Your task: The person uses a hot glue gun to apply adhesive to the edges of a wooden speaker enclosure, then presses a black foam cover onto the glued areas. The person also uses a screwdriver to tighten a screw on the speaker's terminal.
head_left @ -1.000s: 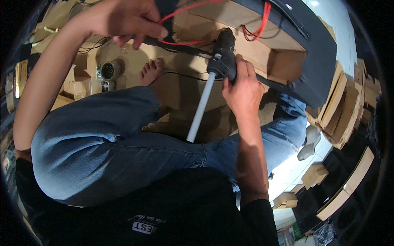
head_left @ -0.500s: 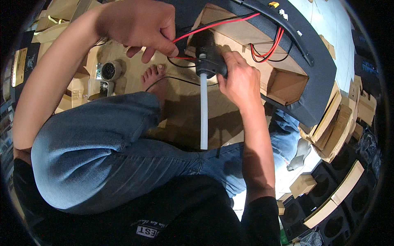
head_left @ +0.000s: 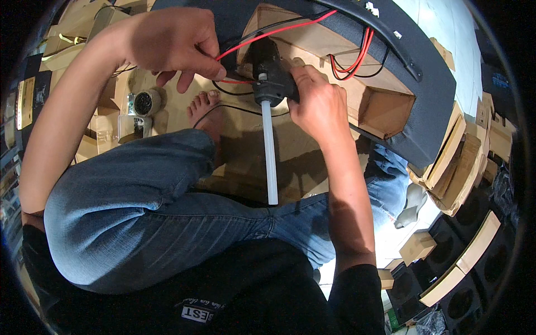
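Observation:
My right hand (head_left: pixel 319 106) is wrapped round a black glue gun (head_left: pixel 272 89). A long whitish glue stick (head_left: pixel 269 153) juts from the gun's rear toward my lap. The gun's front end lies inside the wooden recess (head_left: pixel 368 84) of a large curved cabinet (head_left: pixel 430 106) covered in dark material. To the left of the gun, my left hand (head_left: pixel 181 47) pinches a red wire (head_left: pixel 268 34) between thumb and fingers. A black wire (head_left: pixel 262 28) runs beside it across the recess. The gun's tip is hidden from view.
More red wires (head_left: pixel 364 53) loop out of the recess on the right. A black cord (head_left: pixel 237 108) passes over my bare foot (head_left: pixel 204 109). Small containers (head_left: pixel 146 103) stand at the left, cardboard boxes (head_left: pixel 463 162) at the right, with black speaker-like boxes (head_left: pixel 441 245) below them.
Both hands, the glue gun and the cabinet appear slightly farther left in view. My left hand still pinches the red wire, and my right hand still grips the gun.

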The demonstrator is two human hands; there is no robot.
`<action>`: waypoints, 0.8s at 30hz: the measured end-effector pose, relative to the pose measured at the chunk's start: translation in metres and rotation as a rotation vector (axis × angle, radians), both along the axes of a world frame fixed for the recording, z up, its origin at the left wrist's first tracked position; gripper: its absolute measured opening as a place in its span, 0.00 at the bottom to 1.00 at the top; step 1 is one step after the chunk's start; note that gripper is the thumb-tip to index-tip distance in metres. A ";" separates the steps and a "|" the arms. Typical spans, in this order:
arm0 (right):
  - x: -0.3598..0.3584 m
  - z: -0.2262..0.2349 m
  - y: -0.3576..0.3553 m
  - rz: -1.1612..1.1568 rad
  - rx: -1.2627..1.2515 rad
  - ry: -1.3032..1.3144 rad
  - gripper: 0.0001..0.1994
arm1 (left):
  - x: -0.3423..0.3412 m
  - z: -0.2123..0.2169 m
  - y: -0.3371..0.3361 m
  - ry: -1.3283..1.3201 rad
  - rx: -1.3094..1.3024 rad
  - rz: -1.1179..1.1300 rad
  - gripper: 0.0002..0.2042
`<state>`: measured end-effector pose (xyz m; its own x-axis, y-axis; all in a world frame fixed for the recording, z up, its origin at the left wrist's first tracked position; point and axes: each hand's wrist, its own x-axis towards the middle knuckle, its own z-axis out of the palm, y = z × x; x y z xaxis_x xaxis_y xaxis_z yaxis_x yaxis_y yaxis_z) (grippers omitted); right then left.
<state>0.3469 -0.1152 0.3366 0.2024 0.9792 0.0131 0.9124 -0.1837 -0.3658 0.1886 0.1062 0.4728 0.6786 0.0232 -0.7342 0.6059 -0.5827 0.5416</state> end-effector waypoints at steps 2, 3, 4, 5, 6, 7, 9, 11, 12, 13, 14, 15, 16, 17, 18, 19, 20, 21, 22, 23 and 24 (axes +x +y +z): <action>0.004 0.007 -0.007 -0.010 -0.024 -0.017 0.25 | -0.002 -0.001 0.001 -0.026 -0.016 0.007 0.17; 0.004 0.010 -0.008 -0.008 -0.031 -0.018 0.25 | -0.003 -0.001 0.001 -0.016 -0.020 0.010 0.17; 0.005 0.012 -0.009 -0.007 -0.038 -0.011 0.25 | -0.002 0.000 0.001 -0.006 -0.023 0.012 0.17; 0.006 0.014 -0.009 -0.005 -0.045 -0.004 0.25 | -0.002 0.001 0.001 0.005 -0.027 0.015 0.17; 0.007 0.016 -0.010 -0.012 -0.059 -0.009 0.25 | -0.002 0.001 0.000 0.011 -0.018 0.016 0.17; 0.006 0.016 -0.009 -0.011 -0.064 -0.011 0.25 | -0.001 0.002 0.000 0.019 -0.008 0.017 0.17; 0.004 0.012 -0.003 0.025 -0.026 0.006 0.26 | -0.002 0.001 -0.002 0.013 0.010 0.023 0.17; 0.003 0.009 0.000 0.040 0.002 0.027 0.25 | -0.006 0.000 -0.002 -0.015 0.029 0.033 0.17; 0.003 0.011 0.000 0.022 -0.014 0.027 0.25 | -0.005 0.000 -0.002 -0.012 0.017 0.034 0.17; 0.002 0.015 -0.003 0.002 -0.031 0.025 0.24 | -0.005 0.000 -0.002 -0.010 0.006 0.035 0.16; 0.002 0.019 -0.007 -0.019 -0.049 0.022 0.24 | -0.004 0.001 -0.002 -0.010 -0.006 0.034 0.16; -0.001 0.021 -0.011 -0.040 -0.064 0.020 0.25 | -0.007 0.000 -0.001 -0.031 -0.013 0.030 0.16; -0.003 0.026 -0.020 -0.065 -0.084 0.015 0.25 | -0.009 -0.003 0.000 -0.057 -0.024 0.024 0.16; -0.004 0.032 -0.031 -0.090 -0.104 0.009 0.26 | -0.010 -0.007 0.000 -0.083 -0.035 0.016 0.16; -0.007 0.035 -0.044 -0.103 -0.064 0.029 0.27 | -0.010 -0.009 0.001 -0.081 -0.030 0.011 0.16; -0.011 0.037 -0.060 -0.115 -0.022 0.052 0.27 | -0.011 -0.009 0.001 -0.077 -0.023 0.006 0.16; -0.015 0.037 -0.075 -0.127 0.021 0.075 0.28 | -0.012 -0.009 0.000 -0.073 -0.015 0.001 0.17; -0.018 0.037 -0.090 -0.141 0.049 0.138 0.30 | -0.012 -0.008 -0.002 -0.074 -0.006 0.022 0.16; -0.022 0.037 -0.105 -0.157 0.077 0.198 0.32 | -0.011 -0.008 -0.005 -0.077 0.003 0.039 0.16; -0.028 0.038 -0.118 -0.182 0.114 0.250 0.32 | -0.011 -0.007 -0.008 -0.078 0.012 0.057 0.16; -0.034 0.033 -0.129 -0.189 0.200 0.297 0.29 | -0.014 -0.005 -0.012 -0.099 0.026 0.096 0.15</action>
<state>0.3126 -0.2442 0.3693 0.4021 0.9085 0.1134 0.7186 -0.2364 -0.6541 0.1746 0.0940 0.4677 0.7416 0.1093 -0.6619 0.6035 -0.5394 0.5872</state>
